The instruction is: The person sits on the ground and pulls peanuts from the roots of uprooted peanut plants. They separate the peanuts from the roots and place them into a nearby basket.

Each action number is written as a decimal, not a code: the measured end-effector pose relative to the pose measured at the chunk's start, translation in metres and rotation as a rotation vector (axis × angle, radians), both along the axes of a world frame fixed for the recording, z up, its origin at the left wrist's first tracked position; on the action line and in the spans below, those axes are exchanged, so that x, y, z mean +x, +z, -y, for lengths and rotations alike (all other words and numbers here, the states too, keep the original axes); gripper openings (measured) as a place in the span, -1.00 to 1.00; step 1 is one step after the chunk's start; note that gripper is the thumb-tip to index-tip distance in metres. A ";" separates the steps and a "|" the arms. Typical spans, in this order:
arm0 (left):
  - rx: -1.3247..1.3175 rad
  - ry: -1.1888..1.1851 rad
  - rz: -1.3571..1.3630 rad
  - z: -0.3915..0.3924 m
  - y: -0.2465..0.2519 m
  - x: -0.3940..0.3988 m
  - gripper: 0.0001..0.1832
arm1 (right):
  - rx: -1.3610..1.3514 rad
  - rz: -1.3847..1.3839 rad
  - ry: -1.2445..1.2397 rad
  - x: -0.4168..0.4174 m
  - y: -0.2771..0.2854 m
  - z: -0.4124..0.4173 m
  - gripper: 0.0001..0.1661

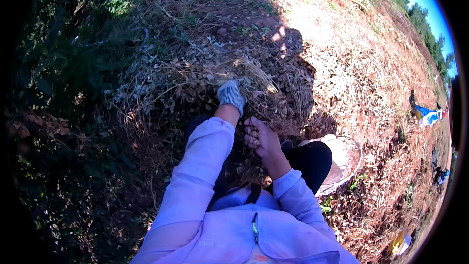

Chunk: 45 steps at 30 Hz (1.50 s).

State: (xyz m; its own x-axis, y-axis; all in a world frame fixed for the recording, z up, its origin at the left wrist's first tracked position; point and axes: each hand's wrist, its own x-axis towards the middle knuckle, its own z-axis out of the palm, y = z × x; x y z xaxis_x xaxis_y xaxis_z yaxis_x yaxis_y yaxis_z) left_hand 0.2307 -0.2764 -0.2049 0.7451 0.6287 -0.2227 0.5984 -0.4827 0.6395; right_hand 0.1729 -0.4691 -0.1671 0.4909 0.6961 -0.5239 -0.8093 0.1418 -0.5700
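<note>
My left hand (231, 93), in a grey knitted glove, reaches into a heap of dry, pulled-up plants (205, 88). Its fingers are hidden among the leaves and stalks, and the stalks around them look blurred. A tuft of pale stems (265, 82) fans out just beyond the glove. Close by on the right, my bare right hand (265, 139) is curled around several peanuts in their shells (255, 135), held in the fingers and palm. Dry leaves and shaded soil lie below both hands.
A pale woven basket (342, 165) stands beside my right knee (318, 159). Dense green bushes (69, 80) border the left side. Sunlit dry plants (366, 80) cover the ground to the right. Farther off lie a blue and white sack (427, 115) and a yellow and white bag (400, 244).
</note>
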 end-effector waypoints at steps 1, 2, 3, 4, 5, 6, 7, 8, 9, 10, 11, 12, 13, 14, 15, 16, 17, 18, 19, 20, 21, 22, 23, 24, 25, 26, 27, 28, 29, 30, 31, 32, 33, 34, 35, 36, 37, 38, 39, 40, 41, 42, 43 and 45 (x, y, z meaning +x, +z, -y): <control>-0.097 0.047 0.024 -0.003 -0.008 0.005 -0.68 | 0.031 -0.029 -0.001 -0.002 -0.001 0.002 -0.72; -0.177 0.155 0.059 -0.010 -0.015 0.009 -0.70 | 0.096 -0.077 0.002 -0.005 -0.001 0.004 -0.72; -0.258 0.264 0.095 -0.022 -0.021 0.013 -0.72 | 0.162 -0.124 0.005 -0.008 0.001 0.006 -0.73; -0.339 0.375 0.133 -0.037 -0.026 0.017 -0.72 | 0.227 -0.170 0.012 -0.013 0.004 0.008 -0.73; -0.422 0.474 0.166 -0.042 -0.020 0.020 -0.72 | 0.194 -0.131 0.061 -0.025 0.011 0.015 -0.73; -0.875 0.591 0.553 -0.048 -0.014 0.019 -0.73 | 0.161 -0.092 0.112 -0.046 0.022 0.023 -0.74; -1.338 0.738 0.901 -0.045 0.006 0.017 -0.72 | 0.122 -0.050 0.157 -0.058 0.030 0.036 -0.74; -1.288 0.628 0.905 -0.048 0.020 0.011 -0.72 | 0.112 -0.039 0.077 -0.064 0.030 0.050 -0.74; -1.237 0.524 0.915 -0.052 0.035 0.004 -0.71 | 0.106 -0.019 -0.002 -0.064 0.031 0.063 -0.74; -1.441 0.770 0.912 -0.039 0.058 0.003 -0.76 | 0.107 -0.006 -0.079 -0.063 0.032 0.075 -0.75; -1.094 0.641 0.768 -0.043 0.054 -0.003 -0.76 | 0.161 0.059 -0.177 -0.051 0.043 0.084 -0.75; -0.748 0.509 0.614 -0.055 0.042 -0.012 -0.76 | 0.161 0.118 -0.259 -0.037 0.055 0.096 -0.73; -0.411 0.368 0.456 -0.067 0.032 -0.018 -0.75 | 0.162 0.229 -0.360 -0.021 0.063 0.110 -0.73; -0.084 0.222 0.292 -0.073 0.027 -0.020 -0.75 | 0.140 0.277 -0.479 -0.005 0.070 0.125 -0.74; -0.483 0.433 0.478 -0.068 0.034 -0.019 -0.75 | 0.164 0.310 -0.589 0.012 0.068 0.144 -0.76; -0.895 0.641 0.655 -0.059 0.050 -0.017 -0.76 | 0.171 0.343 -0.603 0.032 0.059 0.174 -0.73; -1.315 0.844 0.818 -0.051 0.059 -0.013 -0.76 | 0.131 0.302 -0.717 0.044 0.045 0.200 -0.76; -1.359 0.769 0.925 -0.062 0.047 -0.015 -0.79 | 0.088 0.301 -0.748 0.053 0.041 0.211 -0.77; -1.355 0.750 0.908 -0.056 0.049 -0.011 -0.79 | -0.114 0.368 -0.798 0.063 0.011 0.239 -0.73; -1.340 0.735 0.898 -0.046 0.055 -0.009 -0.78 | -0.321 0.410 -0.831 0.072 -0.021 0.267 -0.66; -1.322 0.724 0.888 -0.039 0.060 -0.009 -0.78 | -0.516 0.438 -0.833 0.077 -0.048 0.287 -0.54; -1.326 0.705 0.809 -0.040 0.063 -0.011 -0.76 | -0.925 0.609 -0.553 0.074 -0.058 0.290 -0.49; -1.381 0.679 0.863 -0.034 0.065 -0.008 -0.76 | -1.176 0.762 -0.418 0.076 -0.072 0.305 -0.46; -1.428 0.654 0.924 -0.029 0.067 -0.008 -0.75 | -1.268 0.893 -0.395 0.079 -0.083 0.311 -0.43; -1.470 0.630 0.985 -0.027 0.070 -0.008 -0.74 | -1.229 0.975 -0.460 0.083 -0.085 0.309 -0.39; -1.542 0.631 1.043 -0.027 0.067 -0.006 -0.74 | -1.113 1.000 -0.548 0.085 -0.078 0.300 -0.35; -1.490 0.657 1.026 -0.034 0.064 -0.011 -0.74 | -0.989 1.031 -0.598 0.074 -0.038 0.249 -0.50; -1.452 0.675 1.003 -0.038 0.062 -0.014 -0.74 | -0.870 1.062 -0.649 0.059 0.007 0.202 -0.63; -1.423 0.687 0.972 -0.038 0.061 -0.014 -0.74 | -0.785 1.020 -0.597 0.042 0.040 0.165 -0.73; -1.466 0.662 0.998 -0.019 0.077 -0.016 -0.75 | -0.689 1.147 -0.453 0.029 0.061 0.139 -0.74; -1.495 0.643 0.986 -0.012 0.078 -0.014 -0.75 | -0.445 1.063 -0.392 0.019 0.065 0.114 -0.73; -1.515 0.630 0.978 -0.011 0.075 -0.013 -0.75 | -0.322 0.943 -0.246 0.010 0.065 0.088 -0.74; -1.537 0.618 0.969 -0.008 0.074 -0.012 -0.76 | -0.269 0.793 -0.011 0.011 0.054 0.070 -0.68; -1.510 0.605 0.926 0.000 0.076 -0.011 -0.77 | -0.242 0.737 -0.038 0.011 0.030 0.048 -0.63; -1.553 0.577 0.930 0.006 0.074 -0.010 -0.77 | -0.210 0.682 -0.064 0.012 0.008 0.027 -0.57; -1.590 0.552 0.942 0.009 0.071 -0.012 -0.78 | -0.151 0.592 -0.126 0.015 -0.005 0.009 -0.51; -1.622 0.529 0.953 0.011 0.068 -0.013 -0.78 | -0.089 0.497 -0.185 0.020 -0.015 -0.009 -0.46; -1.617 0.551 0.885 0.013 0.069 -0.012 -0.77 | -0.031 0.402 -0.248 0.024 -0.018 -0.021 -0.40; -1.596 0.554 0.872 0.017 0.068 -0.010 -0.77 | 0.018 0.418 -0.290 0.029 -0.021 -0.029 -0.40; -1.568 0.563 0.863 0.017 0.062 -0.008 -0.76 | 0.072 0.429 -0.325 0.033 -0.023 -0.038 -0.41; -1.542 0.571 0.855 0.015 0.054 -0.007 -0.76 | 0.125 0.442 -0.358 0.036 -0.023 -0.045 -0.41; -1.316 0.404 0.934 -0.012 0.010 -0.005 -0.76 | 0.177 0.334 -0.315 0.032 -0.017 -0.060 -0.47; -1.062 0.287 1.019 -0.046 -0.030 -0.008 -0.76 | 0.226 0.338 -0.219 0.024 -0.010 -0.080 -0.48; -1.362 0.348 0.887 -0.030 -0.017 0.000 -0.74 | 0.234 0.352 -0.157 0.031 -0.016 -0.076 -0.51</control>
